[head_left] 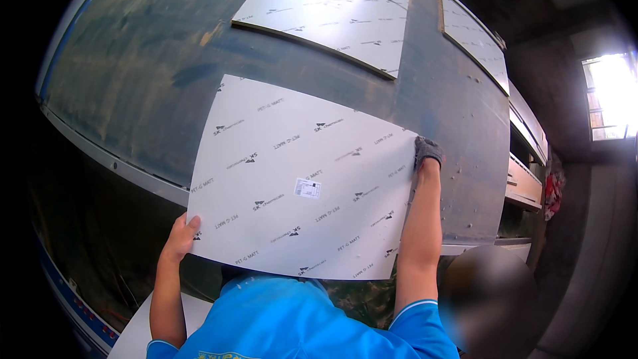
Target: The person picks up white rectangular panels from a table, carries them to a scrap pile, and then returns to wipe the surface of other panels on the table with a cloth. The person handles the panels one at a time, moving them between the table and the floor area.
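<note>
clock places are read from the middle of the white board (286, 166), a stiff, flat, four-cornered sheet with a smooth, slightly glossy face and slanting rows of dark print. a small paper label (308, 188) sits near its centre. the board spans the near edge of a big workbench (159, 53); whether it touches the bench top cannot be told. the bench top looks smooth but scuffed, grey-green, with a pale straight rim.

at 8 o'clock the bare left hand (180, 237) is closed on the board's side edge, thumb on the upper face, fingers hidden beneath. between 2 and 3 o'clock the right hand (428, 151), in a dark grey fabric glove, is curled round the far corner, holding it.

at 12 o'clock a shiny, printed panel (325, 20) with a thick, brownish edge lies on the bench; a similar panel (475, 40) lies at 2 o'clock. at 7 o'clock is a plain pale sheet (196, 306). the person's soft blue shirt (286, 319) shows at 6 o'clock.
</note>
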A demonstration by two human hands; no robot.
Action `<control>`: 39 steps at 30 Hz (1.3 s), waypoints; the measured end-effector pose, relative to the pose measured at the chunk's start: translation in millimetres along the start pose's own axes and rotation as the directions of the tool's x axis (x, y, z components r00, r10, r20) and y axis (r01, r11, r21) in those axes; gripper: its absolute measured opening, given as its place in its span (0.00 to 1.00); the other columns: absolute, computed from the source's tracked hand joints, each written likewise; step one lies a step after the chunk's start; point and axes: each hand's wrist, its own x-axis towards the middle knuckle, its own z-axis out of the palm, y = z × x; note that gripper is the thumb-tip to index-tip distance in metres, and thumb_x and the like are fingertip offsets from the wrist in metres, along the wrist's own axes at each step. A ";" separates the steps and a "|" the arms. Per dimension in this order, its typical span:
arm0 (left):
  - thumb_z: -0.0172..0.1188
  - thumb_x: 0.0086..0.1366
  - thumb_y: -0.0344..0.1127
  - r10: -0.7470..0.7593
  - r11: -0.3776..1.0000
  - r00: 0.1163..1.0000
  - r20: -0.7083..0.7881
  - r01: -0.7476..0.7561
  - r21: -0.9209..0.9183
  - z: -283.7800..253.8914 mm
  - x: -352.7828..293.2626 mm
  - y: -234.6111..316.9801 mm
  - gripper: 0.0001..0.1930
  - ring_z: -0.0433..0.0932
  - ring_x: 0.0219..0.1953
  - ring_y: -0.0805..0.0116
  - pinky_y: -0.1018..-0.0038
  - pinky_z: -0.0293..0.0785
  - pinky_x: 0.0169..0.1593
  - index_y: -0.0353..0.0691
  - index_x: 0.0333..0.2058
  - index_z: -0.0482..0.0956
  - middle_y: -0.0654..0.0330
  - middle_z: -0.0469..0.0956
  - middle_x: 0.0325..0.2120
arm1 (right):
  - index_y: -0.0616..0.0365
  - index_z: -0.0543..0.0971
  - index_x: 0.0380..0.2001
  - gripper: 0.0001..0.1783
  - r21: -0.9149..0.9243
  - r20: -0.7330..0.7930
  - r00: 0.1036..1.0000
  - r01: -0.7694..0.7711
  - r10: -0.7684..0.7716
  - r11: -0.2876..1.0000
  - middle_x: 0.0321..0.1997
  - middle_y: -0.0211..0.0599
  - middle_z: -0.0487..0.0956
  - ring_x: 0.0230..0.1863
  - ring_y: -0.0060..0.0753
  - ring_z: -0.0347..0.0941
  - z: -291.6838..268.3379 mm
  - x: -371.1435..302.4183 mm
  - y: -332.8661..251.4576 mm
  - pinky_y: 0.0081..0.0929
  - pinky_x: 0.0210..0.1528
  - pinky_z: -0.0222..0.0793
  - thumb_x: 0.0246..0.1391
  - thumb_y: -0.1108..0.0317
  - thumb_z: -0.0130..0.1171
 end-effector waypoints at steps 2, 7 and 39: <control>0.62 0.69 0.57 -0.010 1.000 1.000 0.013 0.010 0.019 1.1 3.9 2.7 0.34 0.79 0.46 0.69 0.70 0.74 0.54 0.27 0.56 0.73 0.53 0.81 0.46 | 0.60 0.84 0.46 0.17 0.205 -0.098 0.995 0.021 -0.001 0.979 0.42 0.36 0.85 0.41 0.31 0.78 -9.4 23.3 28.4 0.31 0.45 0.75 0.56 0.63 0.69; 0.61 0.70 0.53 -0.093 0.901 0.943 -0.319 0.216 0.376 16.4 5.2 31.1 0.28 0.82 0.43 0.62 0.66 0.76 0.49 0.26 0.46 0.78 0.47 0.83 0.41 | 0.58 0.83 0.46 0.17 0.280 -0.221 0.973 0.004 0.061 0.960 0.35 0.31 0.82 0.31 0.26 0.74 -10.3 -8.2 27.9 0.29 0.34 0.72 0.60 0.58 0.65; 0.49 0.72 0.51 0.499 0.017 0.577 0.646 -0.753 0.658 118.0 225.5 22.0 0.26 0.77 0.50 0.55 0.61 0.73 0.54 0.31 0.52 0.76 0.48 0.79 0.47 | 0.60 0.83 0.42 0.22 0.645 -0.721 0.544 0.297 0.430 0.704 0.36 0.29 0.84 0.38 0.18 0.74 -218.4 -435.2 254.3 0.25 0.45 0.71 0.59 0.50 0.68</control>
